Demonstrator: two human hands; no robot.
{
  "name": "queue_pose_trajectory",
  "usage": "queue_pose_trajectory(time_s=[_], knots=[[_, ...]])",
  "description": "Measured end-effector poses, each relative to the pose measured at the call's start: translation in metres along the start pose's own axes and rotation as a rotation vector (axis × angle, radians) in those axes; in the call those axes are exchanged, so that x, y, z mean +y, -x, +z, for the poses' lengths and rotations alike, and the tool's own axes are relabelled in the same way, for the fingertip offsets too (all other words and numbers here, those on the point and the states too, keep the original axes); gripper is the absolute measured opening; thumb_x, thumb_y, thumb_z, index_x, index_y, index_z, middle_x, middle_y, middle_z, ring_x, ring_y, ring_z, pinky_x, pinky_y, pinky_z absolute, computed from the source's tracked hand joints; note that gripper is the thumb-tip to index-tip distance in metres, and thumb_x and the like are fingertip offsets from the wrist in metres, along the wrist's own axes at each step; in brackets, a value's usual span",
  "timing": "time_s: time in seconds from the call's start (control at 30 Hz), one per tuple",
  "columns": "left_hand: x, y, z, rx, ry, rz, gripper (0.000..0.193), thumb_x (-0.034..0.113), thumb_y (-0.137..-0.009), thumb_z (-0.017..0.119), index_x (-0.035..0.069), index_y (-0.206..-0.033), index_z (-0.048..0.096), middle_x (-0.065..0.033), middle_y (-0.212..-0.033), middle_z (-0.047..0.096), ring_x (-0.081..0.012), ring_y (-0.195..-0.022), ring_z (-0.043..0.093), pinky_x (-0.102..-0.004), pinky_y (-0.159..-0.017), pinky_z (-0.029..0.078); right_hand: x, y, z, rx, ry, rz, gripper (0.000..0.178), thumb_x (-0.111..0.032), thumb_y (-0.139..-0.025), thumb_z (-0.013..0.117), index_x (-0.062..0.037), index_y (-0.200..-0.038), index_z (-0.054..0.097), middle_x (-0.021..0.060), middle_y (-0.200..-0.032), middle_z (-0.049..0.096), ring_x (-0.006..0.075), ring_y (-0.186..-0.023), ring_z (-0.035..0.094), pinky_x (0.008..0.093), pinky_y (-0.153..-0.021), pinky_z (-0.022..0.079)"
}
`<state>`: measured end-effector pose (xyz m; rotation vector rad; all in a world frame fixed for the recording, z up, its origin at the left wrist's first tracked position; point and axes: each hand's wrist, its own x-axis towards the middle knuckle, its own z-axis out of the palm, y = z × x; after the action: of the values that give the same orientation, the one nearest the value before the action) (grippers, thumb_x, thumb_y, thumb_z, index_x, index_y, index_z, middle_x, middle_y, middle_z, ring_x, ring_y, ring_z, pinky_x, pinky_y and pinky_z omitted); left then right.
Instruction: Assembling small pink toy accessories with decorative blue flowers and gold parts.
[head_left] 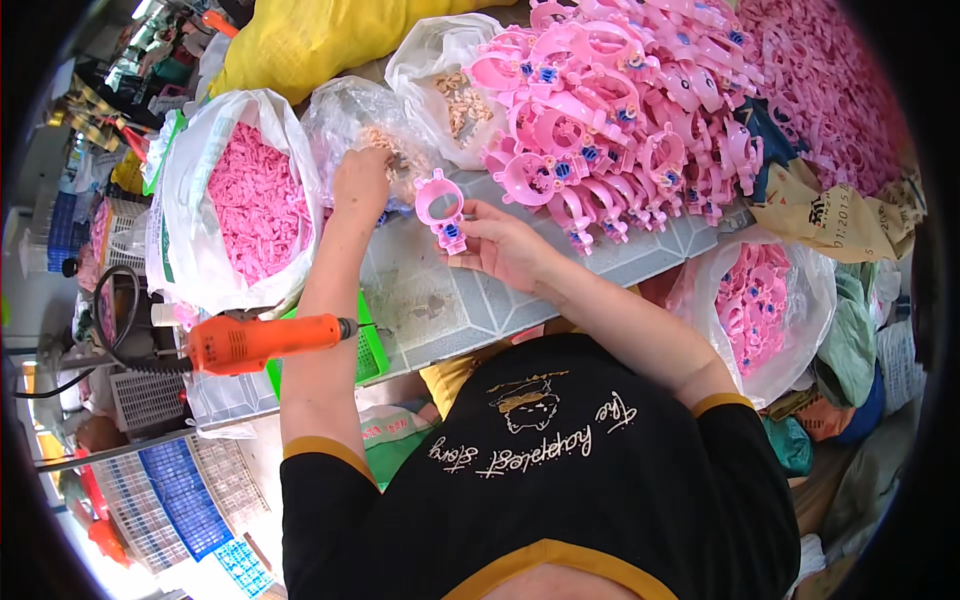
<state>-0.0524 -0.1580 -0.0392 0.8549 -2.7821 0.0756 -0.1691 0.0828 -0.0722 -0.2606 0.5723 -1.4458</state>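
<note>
My right hand is closed on a pink plastic part with a round ring, two small ear-like bumps and a blue piece on its lower end. It holds this part upright above the table, ring away from me. My left hand reaches into a clear plastic bag of small beige pieces; its fingertips are hidden among them. Near my left forearm hangs an orange electric screwdriver, its tip pointing right.
Many similar pink parts are heaped on the grey table. A white bag holds small pink pieces; another bag holds beige ones. A green basket sits by the table edge. Right of me stands a bag of pink parts.
</note>
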Motion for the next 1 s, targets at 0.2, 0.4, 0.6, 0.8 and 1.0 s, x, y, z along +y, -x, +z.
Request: queue_pose_trajectory(time_s=[0.2, 0.4, 0.6, 0.8, 1.0], knots=[[-0.005, -0.005, -0.004, -0.062, 0.227, -0.079, 0.021, 0.012, -0.086, 0.064, 0.007, -0.099, 0.078, -0.0153, -0.102, 0.074, -0.035, -0.095, 0.07, -0.0451, -0.086, 0.055, -0.001, 0.001, 0.0, 0.001, -0.022, 0.008, 0.032, -0.015, -0.103, 0.056, -0.0079, -0.134, 0.049, 0.0099, -0.123, 0.065, 0.0235, -0.113, 0.066, 0.0433, -0.104, 0.053], [0.003, 0.01, -0.022, 0.045, 0.658, -0.291, 0.016, 0.008, -0.091, 0.071, 0.001, -0.104, 0.077, -0.0066, -0.1, 0.077, -0.0131, -0.084, 0.069, -0.0265, -0.079, 0.053, 0.001, 0.0, -0.002, -0.007, -0.033, -0.004, 0.034, -0.015, -0.103, 0.058, -0.008, -0.135, 0.049, 0.0097, -0.123, 0.065, 0.024, -0.114, 0.066, 0.0429, -0.105, 0.053], [0.033, 0.045, -0.062, 0.022, 1.013, -0.3, 0.015, 0.008, -0.09, 0.075, -0.002, -0.102, 0.076, -0.0035, -0.092, 0.074, -0.0092, -0.084, 0.067, -0.0237, -0.077, 0.052, 0.003, 0.002, 0.001, -0.014, -0.048, -0.07, 0.038, -0.019, -0.103, 0.061, -0.0078, -0.137, 0.05, 0.0098, -0.125, 0.064, 0.0246, -0.117, 0.065, 0.04, -0.104, 0.053], [0.06, 0.079, -0.081, -0.126, 0.901, -0.104, 0.017, 0.01, -0.087, 0.077, -0.001, -0.101, 0.075, -0.0067, -0.089, 0.074, -0.0129, -0.081, 0.067, -0.0271, -0.073, 0.052, 0.002, -0.001, -0.003, -0.026, -0.062, -0.04, 0.037, -0.019, -0.102, 0.063, -0.0066, -0.135, 0.052, 0.0087, -0.125, 0.064, 0.0218, -0.114, 0.066, 0.0384, -0.105, 0.052], [0.068, 0.082, -0.076, -0.099, 0.655, 0.028, 0.02, 0.015, -0.085, 0.077, 0.003, -0.101, 0.075, -0.012, -0.087, 0.072, -0.024, -0.081, 0.07, -0.0337, -0.073, 0.053, 0.007, -0.004, -0.005, -0.05, -0.006, -0.086, 0.035, -0.013, -0.101, 0.063, -0.0059, -0.134, 0.053, 0.0069, -0.123, 0.065, 0.018, -0.111, 0.066, 0.0338, -0.102, 0.054]])
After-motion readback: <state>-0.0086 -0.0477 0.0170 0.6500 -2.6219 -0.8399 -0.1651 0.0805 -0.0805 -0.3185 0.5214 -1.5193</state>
